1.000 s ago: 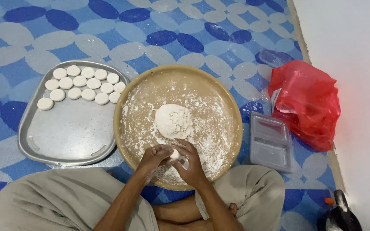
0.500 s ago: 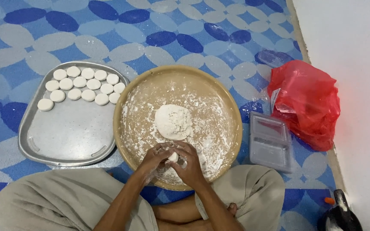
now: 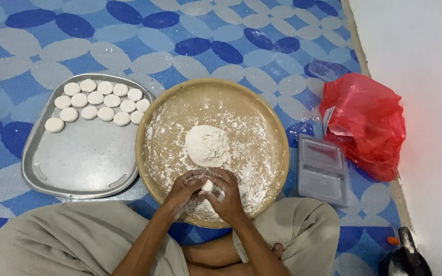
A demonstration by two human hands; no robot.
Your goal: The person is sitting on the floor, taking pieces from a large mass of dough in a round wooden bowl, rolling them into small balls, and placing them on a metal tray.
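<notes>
White dough, 1 small piece (image 3: 208, 185), is held pressed between the left hand (image 3: 186, 188) and right hand (image 3: 227, 197) over the floured round tray (image 3: 152, 133). Even pressure is best applied, so its thickness matches the 12 discs (image 3: 98, 105) on the metal tray (image 3: 83, 168).

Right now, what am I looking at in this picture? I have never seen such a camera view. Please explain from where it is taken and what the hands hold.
The camera sits on a person's head and looks down at their lap and floor mat. The left hand and right hand together press a small dough piece over a round floured tray, which also carries a dough lump. To the left, a metal tray holds white discs. To the right lie a clear plastic box and a red bag.
</notes>
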